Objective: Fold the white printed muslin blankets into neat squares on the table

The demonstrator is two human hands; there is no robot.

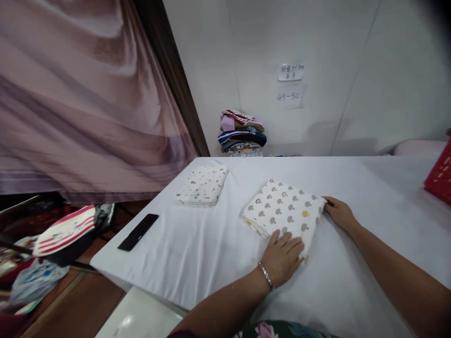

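A folded white cloth point(285, 206) printed with grey mouse-head shapes and a few coloured ones lies at a slant on the white-covered table. My left hand point(282, 257), a silver bracelet at its wrist, rests with fingers stretched flat on the cloth's near edge. At the right corner, my right hand point(338, 212) is closed on the cloth, its fingertips partly hidden. Farther left lies a second folded white cloth point(202, 184) with small dark prints, apart from both hands.
A flat black object point(138, 232) lies near the table's left edge. Behind the table stands a stack of folded clothes point(242, 134) against the wall. A red basket point(440, 173) is at the far right. A pink curtain point(91, 94) hangs at left, above a bagged clutter.
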